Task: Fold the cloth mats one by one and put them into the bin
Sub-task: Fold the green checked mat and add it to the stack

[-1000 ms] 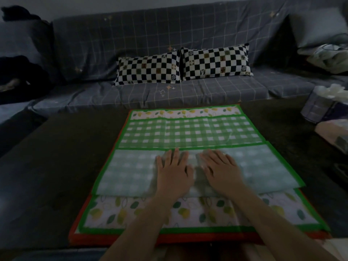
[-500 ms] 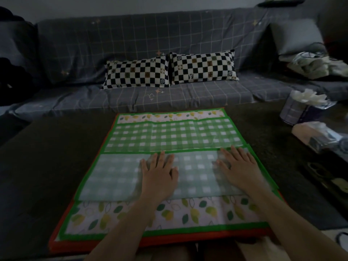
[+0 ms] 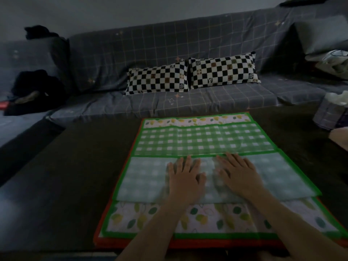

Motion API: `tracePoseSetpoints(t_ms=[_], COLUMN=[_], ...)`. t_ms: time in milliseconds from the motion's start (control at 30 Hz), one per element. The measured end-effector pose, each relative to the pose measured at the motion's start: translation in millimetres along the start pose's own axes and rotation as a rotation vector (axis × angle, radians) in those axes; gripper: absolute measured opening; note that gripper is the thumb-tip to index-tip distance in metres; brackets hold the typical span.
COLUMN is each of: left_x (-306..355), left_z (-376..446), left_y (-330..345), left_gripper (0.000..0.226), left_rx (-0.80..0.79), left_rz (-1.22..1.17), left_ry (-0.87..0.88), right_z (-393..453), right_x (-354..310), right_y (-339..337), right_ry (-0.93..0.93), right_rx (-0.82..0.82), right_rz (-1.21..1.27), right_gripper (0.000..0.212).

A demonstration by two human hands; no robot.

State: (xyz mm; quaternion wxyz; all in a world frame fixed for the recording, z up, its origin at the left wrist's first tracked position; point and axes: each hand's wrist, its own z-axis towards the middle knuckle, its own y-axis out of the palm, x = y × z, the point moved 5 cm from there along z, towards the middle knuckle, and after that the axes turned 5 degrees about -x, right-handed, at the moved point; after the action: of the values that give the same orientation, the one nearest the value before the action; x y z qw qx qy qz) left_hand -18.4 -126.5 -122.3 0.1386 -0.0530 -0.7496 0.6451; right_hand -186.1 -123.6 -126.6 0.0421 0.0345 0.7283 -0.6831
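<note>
A green checked cloth mat (image 3: 203,141) lies on top of a stack on the dark table, its near part folded over into a pale flap (image 3: 145,178). Under it a leaf-print mat (image 3: 207,217) with a green border shows, and below that an orange-red mat edge (image 3: 216,243). My left hand (image 3: 185,179) and my right hand (image 3: 239,173) rest flat on the pale flap, side by side, fingers straight and spread. No bin is in view.
A grey checked sofa (image 3: 169,53) with two black-and-white chequered cushions (image 3: 190,75) stands behind the table. Dark clothes (image 3: 35,87) lie on the left seat. A tissue box (image 3: 331,112) and other items sit at the table's right edge.
My hands have slid back together on the folded flap after spreading apart half a second ago. The camera view has shifted right then left.
</note>
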Motion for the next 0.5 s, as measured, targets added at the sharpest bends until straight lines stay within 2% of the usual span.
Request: tracePoseSetpoints(t_ms=[267,500], left_x=[-110,-116], left_z=[-5,-9], left_y=[-11,-16], left_gripper=[0.061,0.062], left_rx=[0.063,0.083], left_rz=[0.024,0.022], left_ry=[-0.196,-0.197], right_z=[-2,-3], right_x=[0,-2], right_y=[-2,-5], right_ry=[0.003,0.014], right_rx=[-0.011,-0.031], right_rz=[-0.026,-0.028], right_gripper=[0.053,0.053])
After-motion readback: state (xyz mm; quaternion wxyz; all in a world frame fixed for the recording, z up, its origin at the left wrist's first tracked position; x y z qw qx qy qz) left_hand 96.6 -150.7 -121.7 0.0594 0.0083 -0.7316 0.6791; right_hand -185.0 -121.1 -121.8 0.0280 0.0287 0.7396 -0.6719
